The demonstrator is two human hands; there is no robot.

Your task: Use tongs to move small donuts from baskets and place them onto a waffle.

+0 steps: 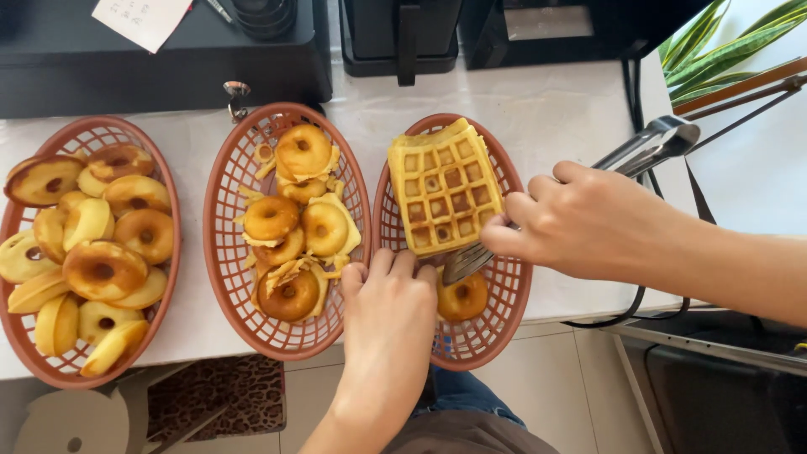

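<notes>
Three baskets [382, 227]; right hand [588, 220] tongs [538, 214] one waffle [444, 187].

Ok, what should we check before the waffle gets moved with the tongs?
1. Tongs pinching the waffle: ok, their tips meet its lower edge.
2. Right hand wrapped around the tongs: ok.
3. Left hand steadying things: ok, fingers rest where the middle basket and right basket meet.
4. Waffle in one piece: ok, though it tilts against the basket's back rim.
5. Donut clear of the tongs: not ok, it sits right under the tips.
6. How firm the pinch is: cannot tell.
</notes>
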